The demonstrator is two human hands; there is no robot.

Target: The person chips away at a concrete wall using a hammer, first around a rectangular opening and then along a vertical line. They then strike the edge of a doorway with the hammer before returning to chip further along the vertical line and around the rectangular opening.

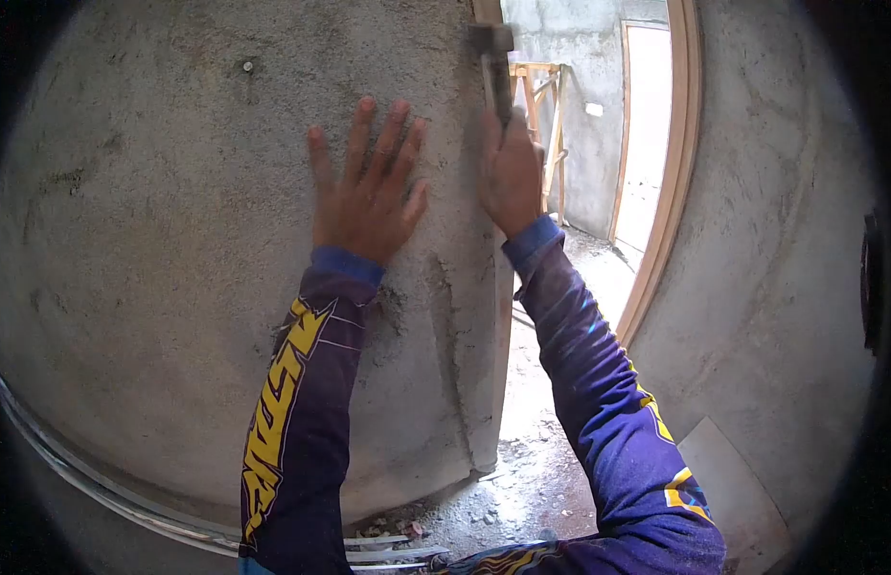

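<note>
My left hand [364,196] lies flat against the rough grey cement wall [177,230], fingers spread and pointing up. Close to the wall's vertical edge, my right hand [513,177] is wrapped round the handle of a hammer [495,62]. The hammer stands roughly upright, its dark head above my fist and slightly smeared by motion. Below the hands, a long raised crack or ridge [445,355] runs down the wall near the corner. A small round fixing [247,66] sticks out of the wall at upper left.
Right of the wall edge is a doorway with a wooden frame [661,230]. Through it show a wooden trestle [559,134] and a bright second opening [647,125]. Rubble [532,479] covers the floor. Pale strips [110,494] lie along the wall base; a board [733,489] leans at lower right.
</note>
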